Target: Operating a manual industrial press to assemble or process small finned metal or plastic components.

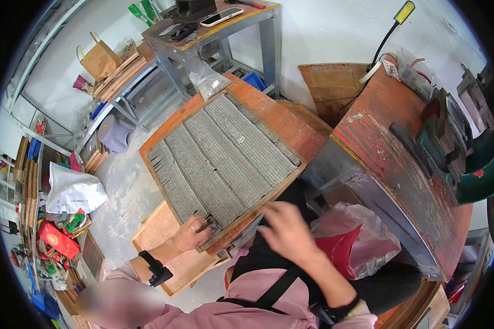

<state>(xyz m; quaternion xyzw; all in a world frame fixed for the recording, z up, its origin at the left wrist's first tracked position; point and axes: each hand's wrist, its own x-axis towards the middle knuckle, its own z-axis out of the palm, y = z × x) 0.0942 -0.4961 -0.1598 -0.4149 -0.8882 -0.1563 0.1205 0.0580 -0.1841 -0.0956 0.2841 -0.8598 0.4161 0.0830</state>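
Note:
A shallow wooden tray (177,204) lies tilted on the bench in front of me, filled with rows of small grey metal-looking pieces (219,148). At its near left corner, my left hand (192,233) is closed, with its fingers curled over the ends of some thin dark pieces (213,220). What those fingers hold, if anything, is hidden. Beyond the tray's near edge, above my lap, hovers my right hand (287,230). It is smeared by motion with its fingers bent, and I see nothing in it.
A red-topped bench (379,131) on the right carries a green vise (472,181). Beside my lap sits a clear plastic bag (368,230). A clear bag (209,83) rests at the tray's far end. A wooden board (167,241) is below my left arm.

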